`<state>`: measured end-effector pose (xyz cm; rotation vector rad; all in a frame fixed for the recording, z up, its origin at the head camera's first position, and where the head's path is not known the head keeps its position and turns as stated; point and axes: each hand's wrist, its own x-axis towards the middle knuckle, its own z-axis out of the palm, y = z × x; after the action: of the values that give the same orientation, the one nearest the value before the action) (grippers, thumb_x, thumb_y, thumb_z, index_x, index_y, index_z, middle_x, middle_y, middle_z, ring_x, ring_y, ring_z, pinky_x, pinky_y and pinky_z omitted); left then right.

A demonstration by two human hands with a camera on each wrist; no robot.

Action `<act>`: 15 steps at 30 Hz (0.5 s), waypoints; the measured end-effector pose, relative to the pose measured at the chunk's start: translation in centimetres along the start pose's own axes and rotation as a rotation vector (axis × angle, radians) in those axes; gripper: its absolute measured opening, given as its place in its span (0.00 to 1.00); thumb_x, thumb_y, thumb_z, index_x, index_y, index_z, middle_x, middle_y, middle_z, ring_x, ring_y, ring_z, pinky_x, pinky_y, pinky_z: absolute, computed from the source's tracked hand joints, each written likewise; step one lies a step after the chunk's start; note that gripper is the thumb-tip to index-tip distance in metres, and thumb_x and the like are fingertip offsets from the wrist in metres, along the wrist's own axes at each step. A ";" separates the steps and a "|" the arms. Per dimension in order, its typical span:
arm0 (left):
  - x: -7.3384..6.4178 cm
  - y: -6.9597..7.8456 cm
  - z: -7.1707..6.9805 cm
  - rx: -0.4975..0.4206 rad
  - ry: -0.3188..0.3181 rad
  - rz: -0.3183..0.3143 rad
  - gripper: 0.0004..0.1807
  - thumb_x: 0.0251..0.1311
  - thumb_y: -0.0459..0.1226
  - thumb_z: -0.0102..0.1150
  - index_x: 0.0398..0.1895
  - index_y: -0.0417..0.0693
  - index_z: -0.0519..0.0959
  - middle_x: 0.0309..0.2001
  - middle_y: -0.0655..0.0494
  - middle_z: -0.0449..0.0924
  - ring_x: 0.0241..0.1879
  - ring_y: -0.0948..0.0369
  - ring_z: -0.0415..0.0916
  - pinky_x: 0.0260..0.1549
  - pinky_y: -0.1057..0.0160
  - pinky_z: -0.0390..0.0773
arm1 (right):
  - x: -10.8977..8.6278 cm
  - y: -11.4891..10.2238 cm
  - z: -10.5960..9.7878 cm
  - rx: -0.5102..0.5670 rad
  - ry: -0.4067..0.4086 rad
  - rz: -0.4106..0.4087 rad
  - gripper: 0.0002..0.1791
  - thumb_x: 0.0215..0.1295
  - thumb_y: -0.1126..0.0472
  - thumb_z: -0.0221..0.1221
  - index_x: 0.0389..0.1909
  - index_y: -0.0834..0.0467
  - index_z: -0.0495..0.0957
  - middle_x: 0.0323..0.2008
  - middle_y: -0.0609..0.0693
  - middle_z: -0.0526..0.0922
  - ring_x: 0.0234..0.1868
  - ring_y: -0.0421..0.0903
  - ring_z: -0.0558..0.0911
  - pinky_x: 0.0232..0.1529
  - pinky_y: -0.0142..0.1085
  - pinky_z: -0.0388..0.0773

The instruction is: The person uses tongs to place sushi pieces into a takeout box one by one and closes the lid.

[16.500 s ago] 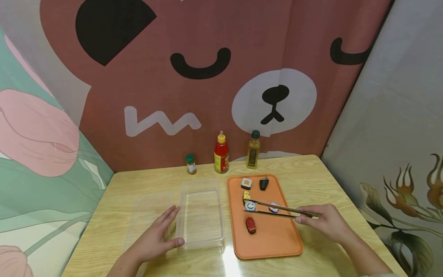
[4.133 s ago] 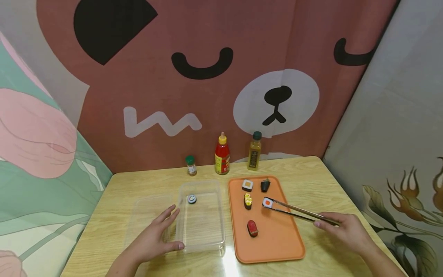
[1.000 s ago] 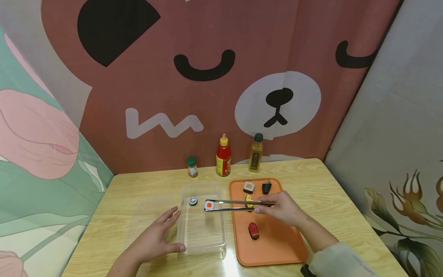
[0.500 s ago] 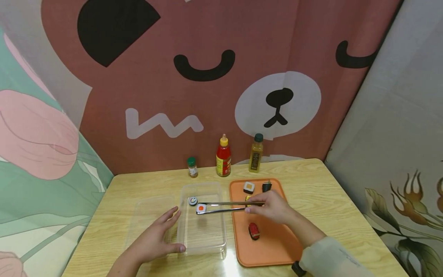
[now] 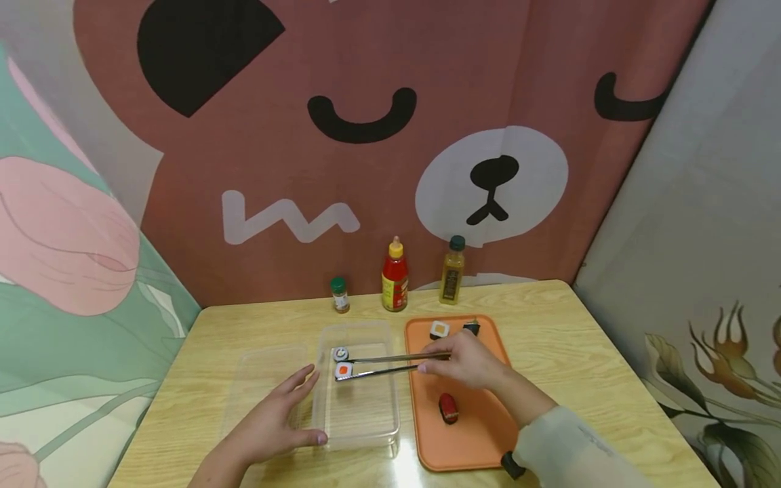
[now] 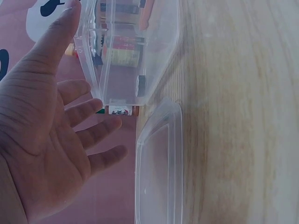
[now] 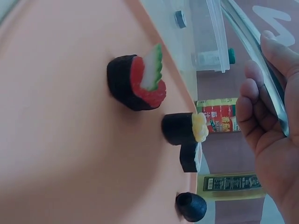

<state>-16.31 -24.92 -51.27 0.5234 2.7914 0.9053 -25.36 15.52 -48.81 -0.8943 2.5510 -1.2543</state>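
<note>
My right hand [image 5: 466,362] pinches long metal tongs [image 5: 384,358] between thumb and fingers. Their tips hold a square toy sushi roll with an orange centre [image 5: 344,371], low inside the clear plastic box [image 5: 394,407]. Right behind it in the box is a round sushi roll [image 5: 340,354]. My left hand [image 5: 271,420] is at the box's left side, fingers spread, thumb near the front left corner. In the right wrist view, the orange tray [image 7: 56,140] bears a red-topped sushi [image 7: 135,81] and a yellow-topped sushi [image 7: 180,128], the latter hidden by my right hand in the head view.
A white roll [image 5: 439,330] and a black hand roll [image 5: 472,327] lie at the tray's far end. The clear lid [image 6: 159,177] lies left of the box. Along the back stand a spice jar [image 5: 339,295], a red sauce bottle [image 5: 394,278] and a yellow bottle [image 5: 452,271].
The round roll went from the tray into the box. The tongs then carried the orange-centred roll left from the tray, now down beside the round one. The left hand stays put.
</note>
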 end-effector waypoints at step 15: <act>0.2 0.0 0.0 -0.013 -0.021 -0.019 0.61 0.49 0.66 0.74 0.82 0.49 0.59 0.82 0.50 0.52 0.77 0.39 0.55 0.66 0.33 0.66 | 2.8 -0.9 -0.4 -0.157 -0.069 -0.060 0.17 0.69 0.42 0.67 0.49 0.48 0.90 0.41 0.37 0.89 0.33 0.32 0.83 0.34 0.34 0.82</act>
<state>-16.48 -24.87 -51.27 0.5002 2.7654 0.9083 -27.34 13.75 -47.54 -1.0332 2.6144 -1.0292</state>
